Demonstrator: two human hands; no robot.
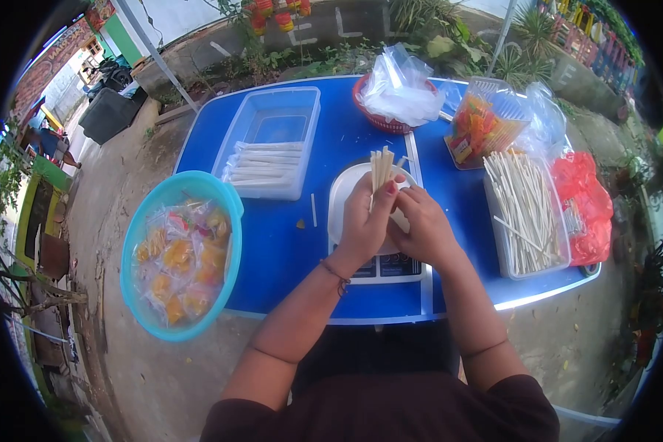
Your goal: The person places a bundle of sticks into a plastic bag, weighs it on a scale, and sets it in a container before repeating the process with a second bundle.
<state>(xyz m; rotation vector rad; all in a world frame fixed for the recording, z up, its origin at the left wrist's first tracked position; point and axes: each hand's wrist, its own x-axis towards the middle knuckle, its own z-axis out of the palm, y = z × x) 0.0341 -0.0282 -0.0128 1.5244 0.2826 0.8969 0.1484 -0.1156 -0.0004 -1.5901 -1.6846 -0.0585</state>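
Observation:
My left hand (365,225) is closed around a bundle of pale thin sticks (381,168), which stands nearly upright with its top ends above my fingers. Right beside it, my right hand (426,227) has its fingers curled in toward the lower part of the bundle; whatever they grip is hidden. Both hands are over a digital scale (362,276) with a white pan (337,214). To the right, a clear plastic box (502,247) is heaped with loose pale sticks (521,210). One single stick (314,210) lies on the table left of the scale.
On the blue table (272,258), a clear box (264,110) holds bagged sticks (265,163). A turquoise basin (127,276) contains bagged snacks. Plastic bags (401,85) fill a red basket (381,121). Orange packets (477,125) and a red bag (583,195) are at right.

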